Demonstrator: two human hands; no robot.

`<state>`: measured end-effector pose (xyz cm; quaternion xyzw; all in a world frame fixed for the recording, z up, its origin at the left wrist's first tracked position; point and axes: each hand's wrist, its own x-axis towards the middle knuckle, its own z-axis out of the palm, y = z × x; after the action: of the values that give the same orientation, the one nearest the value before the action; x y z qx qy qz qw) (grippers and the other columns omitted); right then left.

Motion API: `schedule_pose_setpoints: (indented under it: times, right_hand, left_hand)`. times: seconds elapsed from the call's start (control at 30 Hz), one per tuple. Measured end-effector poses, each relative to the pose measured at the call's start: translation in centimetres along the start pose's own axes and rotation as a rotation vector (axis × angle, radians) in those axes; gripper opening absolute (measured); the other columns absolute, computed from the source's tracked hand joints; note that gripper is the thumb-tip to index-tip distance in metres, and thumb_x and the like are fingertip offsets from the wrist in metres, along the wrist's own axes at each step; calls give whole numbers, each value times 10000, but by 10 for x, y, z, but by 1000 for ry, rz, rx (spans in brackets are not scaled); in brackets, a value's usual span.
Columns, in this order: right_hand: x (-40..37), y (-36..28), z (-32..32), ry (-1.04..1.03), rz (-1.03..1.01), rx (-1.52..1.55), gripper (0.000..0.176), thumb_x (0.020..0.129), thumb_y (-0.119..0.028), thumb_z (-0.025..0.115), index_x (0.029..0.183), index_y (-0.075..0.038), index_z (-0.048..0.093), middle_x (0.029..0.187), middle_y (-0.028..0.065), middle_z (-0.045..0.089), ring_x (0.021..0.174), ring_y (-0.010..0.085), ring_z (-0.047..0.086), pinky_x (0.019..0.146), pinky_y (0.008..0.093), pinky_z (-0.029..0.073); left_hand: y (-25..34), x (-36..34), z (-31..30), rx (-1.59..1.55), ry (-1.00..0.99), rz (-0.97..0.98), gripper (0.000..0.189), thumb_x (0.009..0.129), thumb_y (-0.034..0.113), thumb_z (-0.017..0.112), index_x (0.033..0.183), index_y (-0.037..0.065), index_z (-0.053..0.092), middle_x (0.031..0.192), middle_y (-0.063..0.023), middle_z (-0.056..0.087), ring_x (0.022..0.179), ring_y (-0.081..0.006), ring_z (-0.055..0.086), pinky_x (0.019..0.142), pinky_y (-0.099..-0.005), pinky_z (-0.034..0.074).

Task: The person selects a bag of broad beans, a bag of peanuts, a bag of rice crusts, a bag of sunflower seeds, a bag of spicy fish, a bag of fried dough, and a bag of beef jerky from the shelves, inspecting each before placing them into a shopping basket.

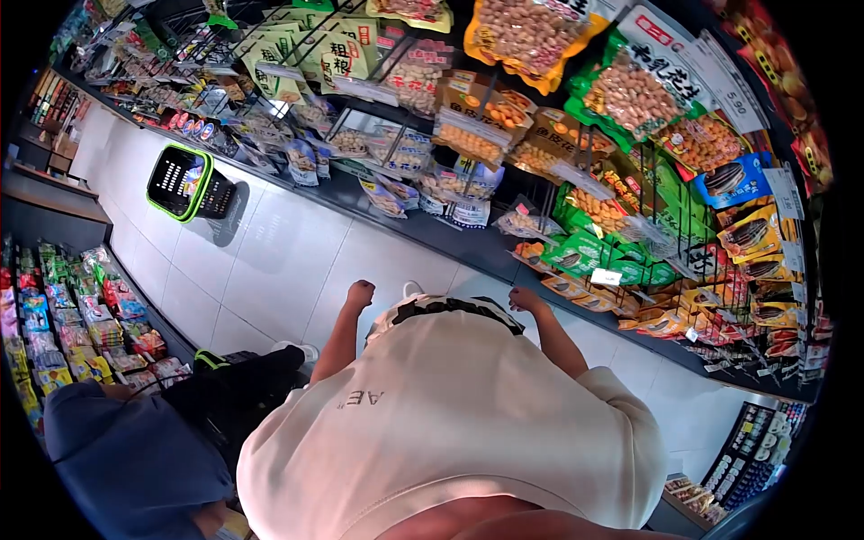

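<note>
My left hand [360, 293] hangs low beside my waist, its fingers curled in, with nothing showing in it. On the other side, my right hand [519, 300] is also curled closed near the hem of my cream shirt [450, 405], and I see no object in it. Both hands are apart from the goods. Closest to my right hand is the lower edge of a snack shelf, with green snack bags [585, 256] and orange ones above it. A black shopping basket [176, 183] with a lime-green rim stands on the floor ahead to the left.
A long rack of bagged nuts [630, 90] and seeds runs along the front and right. Low shelves of small colourful packets [72, 315] line the left. A person in a dark blue top [130, 459] is close at my left. Pale floor tiles [288, 234] lie between.
</note>
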<state>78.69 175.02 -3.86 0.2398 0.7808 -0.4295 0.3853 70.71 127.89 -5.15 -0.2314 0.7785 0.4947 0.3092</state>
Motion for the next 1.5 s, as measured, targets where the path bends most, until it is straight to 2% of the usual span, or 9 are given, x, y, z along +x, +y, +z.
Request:
schedule_pose_setpoints:
  times: [0.07,0.33,0.47,0.77,0.93,1.1,1.3,1.4,1.5]
  right_hand:
    - [12,-12,4,-35,38,-43,258,816,-205,460,901,8,578,778,100,634,670,170,644,545,283,519]
    - [28,-82,29,23,-116,-163,251,813,-238,518,877,-6,590,759,95,635,636,177,626,566,301,515]
    - [17,-118,39,32,-57,-197,266,797,-260,545,888,-18,606,784,109,636,642,175,627,563,298,510]
    - [77,-128,80,-81,-175,-658,318,766,-333,533,931,-85,646,957,157,621,884,344,576,760,415,452]
    - [96,-169,94,-280,-129,-642,314,726,-306,582,915,-68,664,918,162,636,779,311,619,661,393,486]
    - [121,-233,131,-282,-113,-708,321,692,-300,608,897,-60,668,888,163,640,760,310,623,649,395,486]
    - [194,-306,178,-361,-400,-938,300,692,-278,579,864,-49,668,861,193,627,781,324,607,702,424,464]
    - [210,-366,197,-308,-462,-1013,272,703,-261,562,818,-34,662,809,182,631,692,302,615,634,399,476]
    - [207,-423,216,-226,-370,-607,215,743,-197,515,735,-12,624,635,114,613,488,203,578,474,314,457]
  left_hand:
    - [-6,4,-16,-12,-17,-34,230,768,157,529,902,-7,619,736,-116,606,616,-221,593,510,-354,513]
    - [3,0,-63,-119,0,-73,257,769,164,521,939,-12,598,795,-119,605,708,-211,585,555,-338,513]
    - [-5,-3,-74,-144,3,-55,266,774,176,514,944,-11,598,797,-120,606,709,-211,585,565,-338,515]
    - [-49,-20,-118,-271,20,-251,271,779,145,507,991,-13,563,823,-148,600,701,-226,566,582,-373,525]
    - [-46,-5,-157,-348,87,-242,267,783,150,512,991,-8,565,797,-122,598,647,-204,548,594,-363,526]
    - [-45,12,-214,-421,90,-169,270,801,171,492,990,-3,574,816,-125,618,675,-199,579,583,-336,522]
    - [-47,19,-297,-425,206,-212,283,820,170,471,1025,-1,563,852,-129,605,639,-164,540,649,-348,535]
    - [-60,27,-332,-464,290,-236,283,811,157,461,1025,1,561,842,-121,601,630,-165,535,664,-353,534]
    - [-77,28,-357,-572,362,-247,294,800,147,447,1037,10,554,885,-119,580,650,-168,520,694,-366,528]
